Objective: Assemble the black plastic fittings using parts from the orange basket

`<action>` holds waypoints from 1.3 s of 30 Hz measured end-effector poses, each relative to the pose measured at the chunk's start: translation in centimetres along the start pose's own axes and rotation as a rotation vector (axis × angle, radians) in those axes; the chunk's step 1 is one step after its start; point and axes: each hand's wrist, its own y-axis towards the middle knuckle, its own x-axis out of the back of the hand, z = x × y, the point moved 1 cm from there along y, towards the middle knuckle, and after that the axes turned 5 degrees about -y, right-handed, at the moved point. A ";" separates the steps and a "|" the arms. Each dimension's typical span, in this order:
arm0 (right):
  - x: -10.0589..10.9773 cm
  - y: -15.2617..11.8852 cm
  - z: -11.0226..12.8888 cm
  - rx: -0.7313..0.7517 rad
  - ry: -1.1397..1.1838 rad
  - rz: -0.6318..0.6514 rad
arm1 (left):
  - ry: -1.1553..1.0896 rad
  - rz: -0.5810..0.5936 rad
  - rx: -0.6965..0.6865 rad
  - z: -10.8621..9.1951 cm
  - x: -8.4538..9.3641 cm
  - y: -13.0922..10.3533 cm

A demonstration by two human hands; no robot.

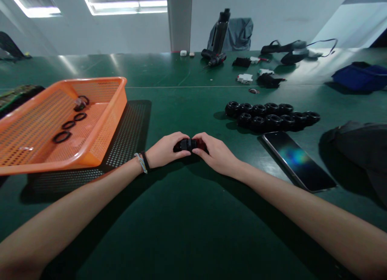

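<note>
Between my two hands, low over the green table (193,215), is a black ribbed cylindrical fitting (188,145). My left hand (166,149) closes on its left end with thumb and fingers. At the other end, my right hand (214,153) pinches it, the thumb on the near side. The fingers cover both ends, so whether it is one piece or two joined parts cannot be told. Two rows of similar round black parts (273,120) stand to the right, beyond my right hand.
An orange basket (90,163) with several black rings (62,136) stands at left. On the right lie a smartphone (298,161) and a dark cloth-like item (359,147). Farther back are a power drill (216,59), white connectors (244,78) and a blue bin (361,77).
</note>
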 end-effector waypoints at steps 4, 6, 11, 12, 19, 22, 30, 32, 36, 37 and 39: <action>0.1 0.0 0.0 -0.014 -0.008 0.009 | 0.004 0.003 0.006 -0.1 0.0 0.0; 0.1 0.0 0.1 -0.017 -0.012 0.014 | 0.006 0.004 0.009 -0.1 0.0 0.0; 0.1 0.1 0.2 -0.027 -0.015 0.015 | 0.007 0.007 0.018 -0.2 0.0 0.0; 0.1 0.1 0.2 -0.029 -0.017 0.014 | 0.007 0.008 0.019 -0.2 0.0 0.0; 0.1 0.0 0.1 -0.032 -0.024 0.013 | 0.004 0.006 0.019 -0.2 0.0 0.0; 0.1 0.1 0.2 -0.039 -0.030 0.016 | 0.005 0.008 0.021 -0.2 0.0 0.0; 0.1 0.1 0.3 -0.049 -0.040 0.016 | 0.010 0.006 0.010 -0.1 -0.1 -0.1; 0.1 0.1 0.3 -0.053 -0.044 0.018 | 0.011 0.006 0.010 -0.1 -0.1 -0.1; 0.1 0.1 0.3 -0.066 -0.060 0.025 | 0.010 0.012 0.018 -0.2 0.0 0.0; 0.1 0.2 0.3 -0.066 -0.063 0.026 | 0.009 0.014 0.020 -0.2 0.0 0.0; 0.0 0.2 0.2 -0.060 -0.064 0.022 | 0.009 0.013 0.021 -0.2 0.0 0.0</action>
